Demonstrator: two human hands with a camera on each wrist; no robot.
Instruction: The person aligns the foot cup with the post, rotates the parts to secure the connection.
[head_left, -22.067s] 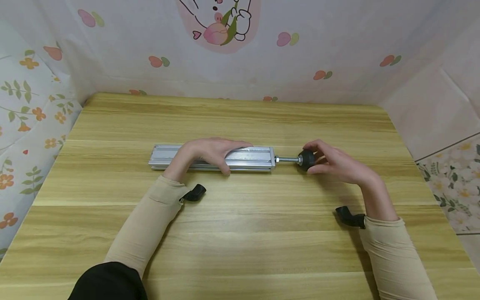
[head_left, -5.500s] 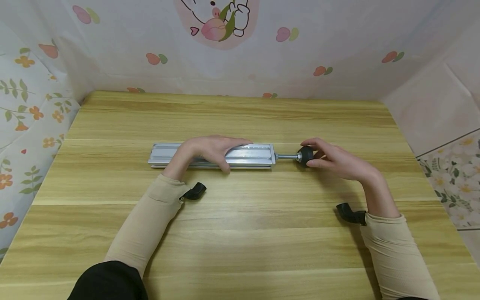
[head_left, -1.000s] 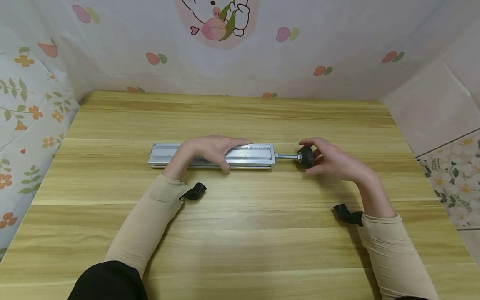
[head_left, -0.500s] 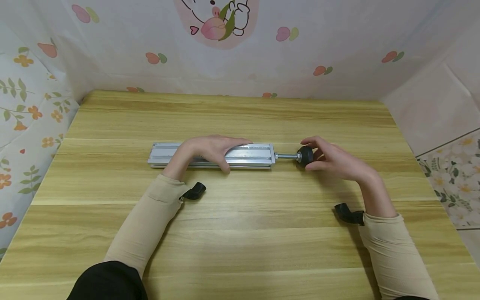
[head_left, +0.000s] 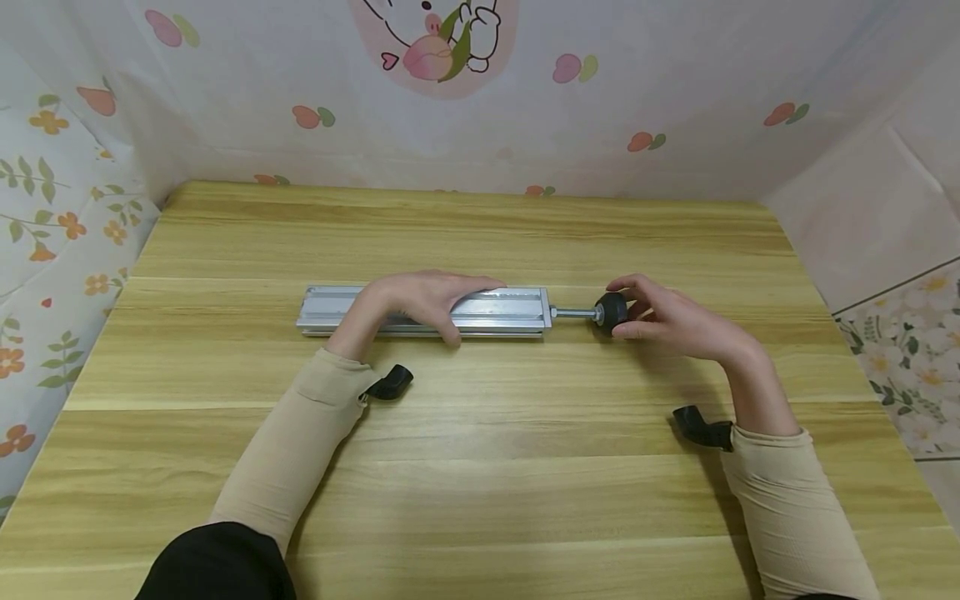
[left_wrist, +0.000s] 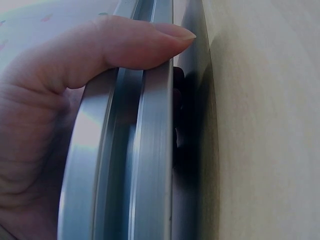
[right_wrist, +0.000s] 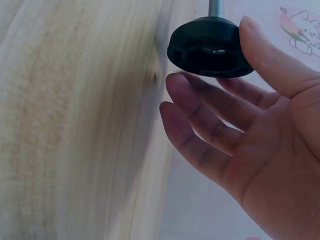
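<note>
A silver aluminium extrusion profile (head_left: 498, 310) lies lengthwise on the wooden table. My left hand (head_left: 420, 298) grips it across the top; the left wrist view shows the thumb (left_wrist: 135, 44) bent over its slotted side. From its right end plate sticks a threaded rod (head_left: 576, 313) with a nut. On the rod's outer end sits a round black leveling foot (head_left: 611, 310), its hollow underside turned toward the right wrist camera. My right hand (head_left: 675, 321) holds this foot by the rim, thumb on one side. The index fingertip is partly hidden behind the foot.
The wood-grain table (head_left: 480, 483) extends around the profile on all sides. Behind it hangs a printed white curtain (head_left: 480, 142). A black wrist piece (head_left: 390, 383) juts from the left sleeve, and another black wrist piece (head_left: 701, 428) from the right sleeve.
Over the last second my right thumb has shifted slightly away from me along the foot's rim, and the wrist a little to the right. The left hand and the profile stay put.
</note>
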